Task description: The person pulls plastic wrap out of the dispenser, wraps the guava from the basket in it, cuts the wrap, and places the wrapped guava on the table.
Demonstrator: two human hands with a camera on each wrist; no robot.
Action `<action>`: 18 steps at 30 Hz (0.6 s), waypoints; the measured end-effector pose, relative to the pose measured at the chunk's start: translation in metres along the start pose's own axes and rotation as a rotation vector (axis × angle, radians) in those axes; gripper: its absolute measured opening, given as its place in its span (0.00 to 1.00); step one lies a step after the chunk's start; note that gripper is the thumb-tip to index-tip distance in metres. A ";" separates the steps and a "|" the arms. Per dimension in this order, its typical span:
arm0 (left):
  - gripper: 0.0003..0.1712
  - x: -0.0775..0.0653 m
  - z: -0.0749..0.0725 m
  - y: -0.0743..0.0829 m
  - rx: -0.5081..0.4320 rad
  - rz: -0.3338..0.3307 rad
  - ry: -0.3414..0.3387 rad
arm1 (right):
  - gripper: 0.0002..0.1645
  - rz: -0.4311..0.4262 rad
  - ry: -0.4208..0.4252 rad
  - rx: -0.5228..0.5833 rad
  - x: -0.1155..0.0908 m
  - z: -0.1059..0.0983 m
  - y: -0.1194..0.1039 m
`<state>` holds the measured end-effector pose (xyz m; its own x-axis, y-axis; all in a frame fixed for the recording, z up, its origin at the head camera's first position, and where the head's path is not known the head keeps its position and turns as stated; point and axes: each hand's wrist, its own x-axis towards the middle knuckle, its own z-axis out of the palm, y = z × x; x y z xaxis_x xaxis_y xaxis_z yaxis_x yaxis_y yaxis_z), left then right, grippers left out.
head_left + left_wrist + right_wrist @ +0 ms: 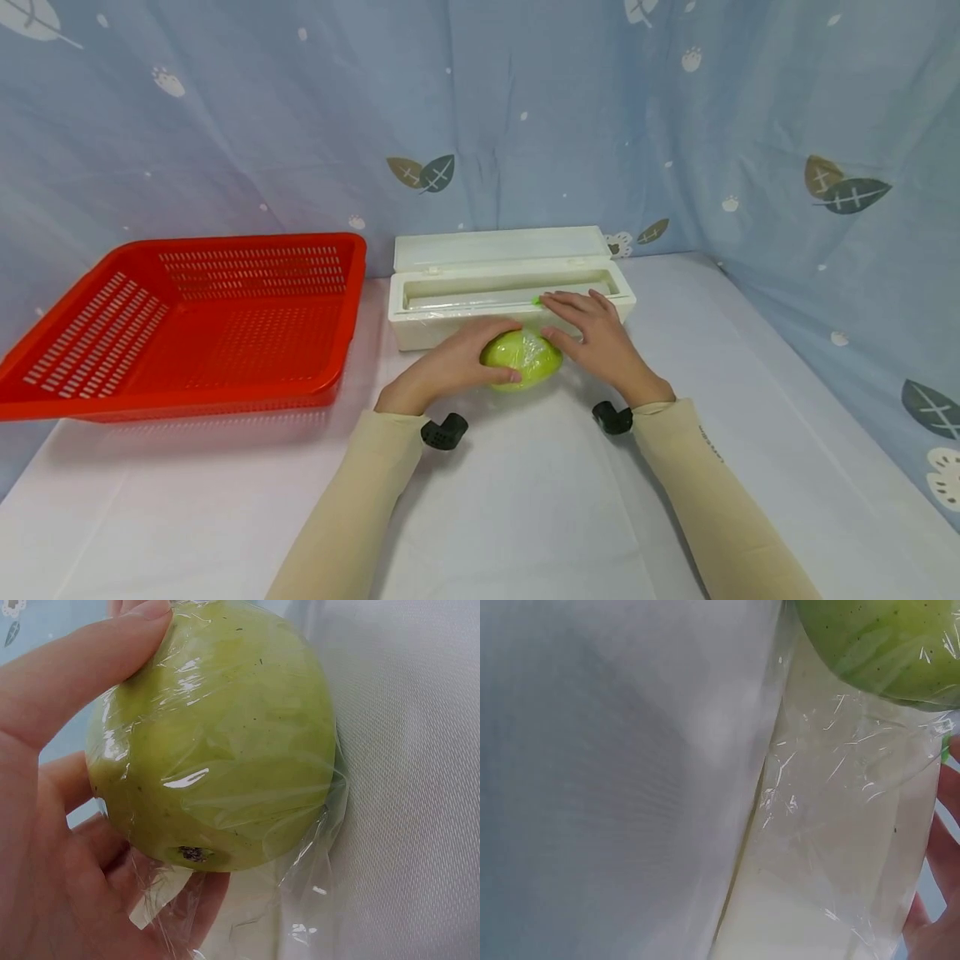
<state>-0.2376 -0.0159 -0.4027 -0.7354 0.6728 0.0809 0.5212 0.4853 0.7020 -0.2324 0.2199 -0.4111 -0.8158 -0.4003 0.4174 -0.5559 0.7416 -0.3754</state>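
Note:
A round green fruit (534, 360) wrapped in shiny cling film is gripped by my left hand (467, 357), thumb on the near side and fingers round the far side. In the left wrist view the fruit (225, 742) shows a dark end spot and loose film below it. Behind it stands a white cling film box (420, 332), lid raised, with the film roll (480, 298) inside. Film stretches between fruit and box in the right wrist view. My right hand (600, 333) has its fingers extended over the box's front edge, fingertips right at a small bright green cutter (537, 300).
A large red plastic basket (247, 392) with slotted walls stands to the left on the white tablecloth (555, 500). A blue curtain (510, 108) with leaf prints hangs behind the table and along its right side.

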 end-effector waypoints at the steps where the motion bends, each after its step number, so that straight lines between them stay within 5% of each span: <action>1: 0.39 0.000 0.000 0.000 0.000 -0.001 0.000 | 0.29 -0.002 -0.002 0.000 0.000 0.000 0.000; 18: 0.40 0.000 0.000 -0.001 0.013 -0.005 -0.008 | 0.28 -0.009 -0.027 -0.048 0.001 0.002 -0.003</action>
<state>-0.2381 -0.0156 -0.4034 -0.7349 0.6744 0.0716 0.5227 0.4960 0.6934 -0.2315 0.2161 -0.4108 -0.8154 -0.4207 0.3977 -0.5552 0.7628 -0.3315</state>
